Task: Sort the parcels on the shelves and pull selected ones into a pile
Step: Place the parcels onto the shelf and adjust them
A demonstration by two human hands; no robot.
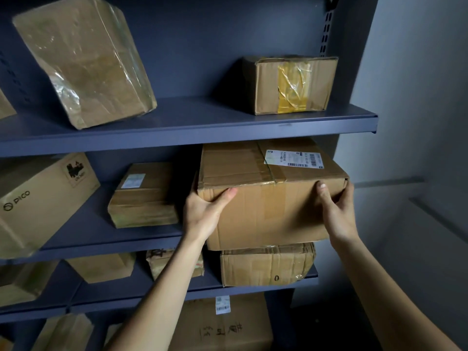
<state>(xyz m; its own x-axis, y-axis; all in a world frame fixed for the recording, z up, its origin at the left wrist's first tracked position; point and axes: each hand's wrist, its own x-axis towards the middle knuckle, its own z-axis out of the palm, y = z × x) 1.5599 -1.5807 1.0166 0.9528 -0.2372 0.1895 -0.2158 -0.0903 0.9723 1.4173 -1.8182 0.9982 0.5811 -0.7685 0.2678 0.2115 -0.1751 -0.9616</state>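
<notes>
A large brown cardboard parcel with a white barcode label on top juts out past the front edge of the second shelf, at its right end. My left hand grips its left front corner, thumb on the front face. My right hand grips its right front corner, thumb on the front face, fingers round the side. A smaller flat parcel with a label lies just left of it.
A PICO box stands at the left of the same shelf. The top shelf holds a tape-wrapped parcel and a yellow-taped box. Lower shelves carry several more parcels. A grey wall lies right.
</notes>
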